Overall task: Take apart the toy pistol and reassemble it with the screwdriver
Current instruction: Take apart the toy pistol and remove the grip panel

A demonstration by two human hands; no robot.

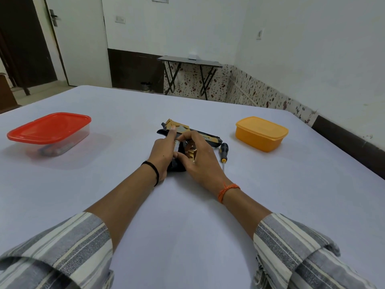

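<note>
1. The left hand (161,150) is curled around the toy pistol (183,135), its forefinger stretched forward so the tip rests on the gold rear part of the gun, the other fingers wrapped on the grip side. A small silver-white part shows between this hand and the black grip.
2. The right hand (201,156) lies over the pistol from the other side, fingers bent and half closed, the thumb pressing on the black grip and the fingertips touching the gun's middle. Whether it pinches a separate small piece cannot be told.
3. Both forearms reach forward from striped sleeves (79,245) and meet at the gun, wrists low and close to the surface. The left wrist wears a black band (153,171), the right an orange thread (227,189).
4. The toy pistol lies flat at the middle of the worktop (187,226), black barrel pointing right and away, grip toward the person.
5. The screwdriver (224,152) lies just beside the right hand, black handle toward the barrel's end, shaft pointing at the person; neither hand touches it.
6. A clear box with a red lid (50,128) stands well to the left, with dark things inside. A closed yellow box (261,133) stands to the right, beyond the screwdriver.
</note>
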